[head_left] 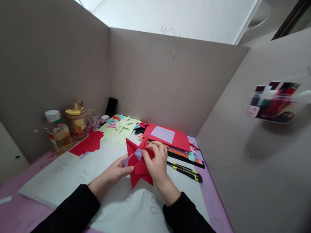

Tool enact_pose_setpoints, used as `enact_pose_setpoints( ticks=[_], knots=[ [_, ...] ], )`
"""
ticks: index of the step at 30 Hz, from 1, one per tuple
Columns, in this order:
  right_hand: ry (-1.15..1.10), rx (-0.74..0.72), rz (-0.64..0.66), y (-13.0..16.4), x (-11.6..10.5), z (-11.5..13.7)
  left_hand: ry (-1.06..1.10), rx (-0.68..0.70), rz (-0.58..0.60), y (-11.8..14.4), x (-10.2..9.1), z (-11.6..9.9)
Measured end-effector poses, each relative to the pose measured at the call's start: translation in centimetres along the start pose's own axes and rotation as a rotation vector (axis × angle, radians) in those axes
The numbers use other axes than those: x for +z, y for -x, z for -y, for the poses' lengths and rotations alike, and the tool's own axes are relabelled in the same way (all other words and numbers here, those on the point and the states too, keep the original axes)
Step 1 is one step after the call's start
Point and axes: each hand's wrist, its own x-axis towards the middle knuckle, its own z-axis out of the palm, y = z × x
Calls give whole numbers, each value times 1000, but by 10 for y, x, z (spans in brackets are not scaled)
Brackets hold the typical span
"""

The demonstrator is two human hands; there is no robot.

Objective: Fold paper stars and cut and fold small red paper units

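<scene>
At far left, against the grey partition (38, 63), a bottle (59, 130) with a white cap and yellowish liquid stands beside a lidded jar (76, 123). Just right of them lies a small stack of red paper (88, 143), partly on the white mat (81, 183), which carries faint printed numbers and lies on a pink table (213, 200). Behind that stack, pale green sheets (120, 131) with folded scraps of several colours are spread out, and a dark, upright object (111, 106) stands against the back wall.

Near the middle, the left hand (116, 171) is closed in a pinch on the left points of a red paper star (138, 164), thumb on top, where a lilac patch shows. The star is held just above the mat, between both hands, its lowest point aimed toward the person. The right hand (156, 161) grips the star's upper right part, fingers curled over the top edge and thumb pressing the paper. Both arms wear black sleeves.

Behind the right hand, a red sheet (181, 139) bearing a lilac square (162, 134) tops a pile of coloured papers. Just right of the wrist, a yellow and black knife (185, 171) lies on the mat. On the right partition, well apart from the rest, hangs a clear holder (276, 103) with dark and red papers.
</scene>
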Motion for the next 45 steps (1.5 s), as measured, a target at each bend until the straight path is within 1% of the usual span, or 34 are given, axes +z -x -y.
enact_pose_setpoints(
  ticks=[3,5,6,8,10,13,16,18,20,23,25,27,30,32,35,37,39,43,45],
  knots=[
    [-36,-37,-56,-5,-8,0,11,17,-78,-2,-1,-1],
    [-55,-69,-83,-7,-14,4,-77,88,-171,-2,-3,-2],
    [-73,-87,-62,-8,-17,6,-161,140,-222,-2,-5,-3],
    [-134,-101,41,-7,-21,13,-377,246,-320,0,-7,-3],
    [-217,-61,161,-4,-20,19,-582,326,-388,3,-9,-2],
    [-417,115,279,2,-13,26,-749,413,-436,7,-10,1],
    [-703,292,341,7,-3,27,-788,450,-432,8,-11,3],
    [-802,331,353,10,2,26,-762,426,-416,7,-10,3],
    [-778,305,332,12,4,23,-695,387,-396,6,-7,2],
    [-633,176,254,15,5,20,-566,341,-368,4,-3,0],
    [-584,136,228,16,6,17,-521,327,-360,3,-2,0],
    [-624,183,238,18,8,16,-529,328,-358,3,-2,0],
    [-748,282,232,19,12,14,-598,331,-359,4,-3,1],
    [-800,301,212,19,13,14,-646,323,-354,4,-4,0],
    [-804,314,209,19,13,14,-663,320,-354,4,-4,-1],
    [-768,295,217,19,12,14,-636,321,-366,3,-3,-1],
    [-722,235,222,20,12,15,-607,317,-372,3,-3,-1],
    [-673,159,235,23,11,16,-572,304,-346,2,-2,-1],
    [-594,64,203,24,11,15,-547,304,-342,1,-2,-1]
  ],
)
